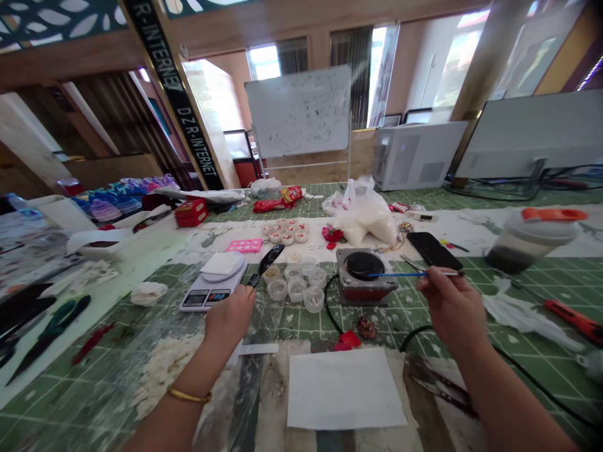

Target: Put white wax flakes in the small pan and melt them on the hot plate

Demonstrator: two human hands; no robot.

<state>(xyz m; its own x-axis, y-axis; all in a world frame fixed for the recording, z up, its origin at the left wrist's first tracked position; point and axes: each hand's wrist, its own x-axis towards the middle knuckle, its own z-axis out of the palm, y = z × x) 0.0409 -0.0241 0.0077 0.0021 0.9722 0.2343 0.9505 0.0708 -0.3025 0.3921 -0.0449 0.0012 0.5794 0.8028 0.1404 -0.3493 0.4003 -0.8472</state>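
My right hand point(450, 307) pinches a blue stick point(400, 274) between thumb and fingers, its tip reaching over the black disc of the hotplate point(367, 289); I cannot tell whether it touches. My left hand point(230, 319) is closed around the handle of a black tool point(272, 258), which points toward the far edge of the table point(155, 282), between the scale point(213, 295) and the clear cups point(296, 289).

The boldest writing is on the dark post point(176, 94) beyond the far edge: white capitals reading "R-INTERNET", then "D Z R-INTERNET". The whiteboard point(301, 110) behind bears dark scrawls that I cannot make out. The scale's panel has red and blue markings, too small to read. Toward the far edge lie a red and gold packet point(279, 199), its print illegible, and a red box point(191, 213). I can read no brand on the phone point(434, 250), which lies face up past the hotplate, toward the right edge, near an orange-lidded bottle point(530, 242).

A blank white sheet point(346, 390) lies toward the near edge. Between it and the hotplate are red petals point(348, 339) and a dried flower point(366, 327).
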